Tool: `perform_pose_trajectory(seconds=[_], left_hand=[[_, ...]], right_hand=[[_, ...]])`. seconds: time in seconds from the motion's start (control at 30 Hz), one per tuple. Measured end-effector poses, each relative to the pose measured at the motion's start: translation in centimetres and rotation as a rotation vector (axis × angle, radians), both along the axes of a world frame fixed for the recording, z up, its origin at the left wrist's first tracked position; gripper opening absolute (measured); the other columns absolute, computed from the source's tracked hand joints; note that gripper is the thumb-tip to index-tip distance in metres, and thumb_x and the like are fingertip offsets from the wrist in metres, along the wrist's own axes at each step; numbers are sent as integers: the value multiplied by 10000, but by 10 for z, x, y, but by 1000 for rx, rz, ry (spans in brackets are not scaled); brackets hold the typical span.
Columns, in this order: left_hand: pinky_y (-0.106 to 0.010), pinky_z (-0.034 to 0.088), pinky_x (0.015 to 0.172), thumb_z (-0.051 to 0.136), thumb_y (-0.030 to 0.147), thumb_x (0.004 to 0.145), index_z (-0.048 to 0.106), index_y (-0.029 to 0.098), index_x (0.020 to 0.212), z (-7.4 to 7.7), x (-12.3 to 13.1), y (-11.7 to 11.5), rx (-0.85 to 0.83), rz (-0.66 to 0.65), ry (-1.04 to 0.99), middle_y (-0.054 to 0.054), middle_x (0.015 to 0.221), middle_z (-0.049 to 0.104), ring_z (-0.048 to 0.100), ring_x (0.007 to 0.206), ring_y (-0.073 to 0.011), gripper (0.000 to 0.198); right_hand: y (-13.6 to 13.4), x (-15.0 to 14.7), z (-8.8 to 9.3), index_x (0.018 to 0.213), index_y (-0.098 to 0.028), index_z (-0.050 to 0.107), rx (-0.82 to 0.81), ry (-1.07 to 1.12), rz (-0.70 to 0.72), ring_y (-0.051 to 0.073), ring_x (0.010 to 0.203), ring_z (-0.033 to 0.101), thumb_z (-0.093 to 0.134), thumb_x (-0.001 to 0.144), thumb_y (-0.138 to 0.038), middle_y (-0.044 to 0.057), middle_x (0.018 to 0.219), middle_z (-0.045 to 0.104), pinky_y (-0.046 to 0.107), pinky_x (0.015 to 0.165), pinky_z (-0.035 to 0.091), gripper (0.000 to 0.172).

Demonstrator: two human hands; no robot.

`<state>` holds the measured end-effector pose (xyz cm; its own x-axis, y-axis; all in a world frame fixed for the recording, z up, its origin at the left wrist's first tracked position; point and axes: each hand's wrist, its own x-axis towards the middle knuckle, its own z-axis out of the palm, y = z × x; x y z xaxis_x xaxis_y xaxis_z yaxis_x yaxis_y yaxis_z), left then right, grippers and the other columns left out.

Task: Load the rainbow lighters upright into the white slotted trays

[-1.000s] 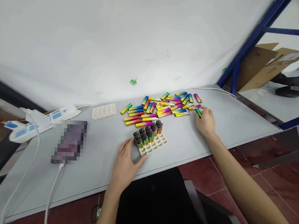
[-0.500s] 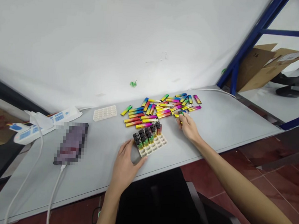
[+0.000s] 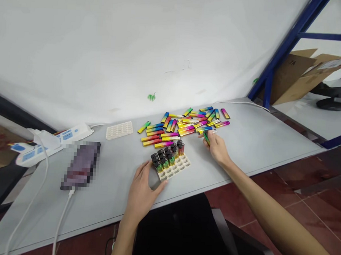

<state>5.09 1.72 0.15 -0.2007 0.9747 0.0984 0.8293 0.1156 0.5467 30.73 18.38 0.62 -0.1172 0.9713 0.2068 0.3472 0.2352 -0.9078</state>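
My left hand (image 3: pixel 142 190) rests on the table at the near left corner of a white tray (image 3: pixel 182 164), its thumb at the front edge and its fingers along the left side, steadying it. Several lighters (image 3: pixel 165 162) with black tops stand upright in the tray's back and left pockets; the front and right pockets show bare. My right hand (image 3: pixel 215 146) is closed on a green lighter (image 3: pixel 206 137), partly hidden by the fingers. It is at the near right edge of a loose heap of shiny lighters (image 3: pixel 186 131) in yellow, red, blue and pink.
A second white tray (image 3: pixel 119 130) lies left of the heap. Further left are a power strip (image 3: pixel 70 133) and a blurred dark phone-like object (image 3: pixel 81 164) with a white cable (image 3: pixel 65 209). A white wall (image 3: pixel 134 57) backs the table; a blue frame (image 3: pixel 279 57) and cardboard boxes (image 3: pixel 298 79) stand right.
My right hand has turned slightly and lifted the green lighter a little off the heap's edge; a blue and yellow lighter beside it shows more. My left hand and the tray have stayed put.
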Motion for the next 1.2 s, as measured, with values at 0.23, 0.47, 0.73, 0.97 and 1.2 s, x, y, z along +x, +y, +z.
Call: perform_pose_trajectory(seconds=[0.23, 0.47, 0.73, 0.97, 1.2], left_hand=[[-539, 409, 1117, 604, 548, 850, 388, 197, 1443, -2, -1, 0, 0, 15, 11, -146, 1441, 469, 462, 1345, -326, 722], [-542, 403, 1120, 604, 526, 855, 388, 190, 1434, -1, 0, 1, -3, 13, -1, -151, 1445, 461, 448, 1356, -329, 704], [-559, 389, 1124, 608, 512, 860, 383, 199, 1435, -2, -2, 0, 14, 1, -22, -149, 1433, 468, 447, 1355, -324, 692], [-511, 395, 1129, 599, 517, 862, 387, 198, 1443, -2, -1, 0, 21, 3, -28, -137, 1430, 474, 448, 1359, -307, 696], [-527, 395, 1124, 600, 510, 865, 394, 189, 1439, -2, -1, 0, 30, 0, -24, -145, 1430, 474, 457, 1346, -313, 689]], right_hand=[[2, 6, -2, 547, -203, 456, -86, 104, -28, 124, 466, 337, 279, 992, -560, -22, 476, 359, 292, 509, 264, 597], [2, 7, -3, 526, -210, 424, -62, 137, -35, 124, 450, 315, 273, 998, -484, -21, 458, 343, 296, 499, 256, 567], [1, 6, -3, 556, -215, 478, -77, 137, -68, 138, 456, 330, 302, 950, -648, -17, 470, 363, 290, 479, 266, 612], [1, 5, -6, 573, -223, 467, -52, 145, -42, 143, 454, 340, 284, 964, -623, -18, 476, 365, 290, 477, 287, 587], [-3, 2, -6, 833, -207, 591, 57, 134, -73, 179, 705, 552, 287, 980, -599, 26, 742, 576, 318, 708, 456, 517]])
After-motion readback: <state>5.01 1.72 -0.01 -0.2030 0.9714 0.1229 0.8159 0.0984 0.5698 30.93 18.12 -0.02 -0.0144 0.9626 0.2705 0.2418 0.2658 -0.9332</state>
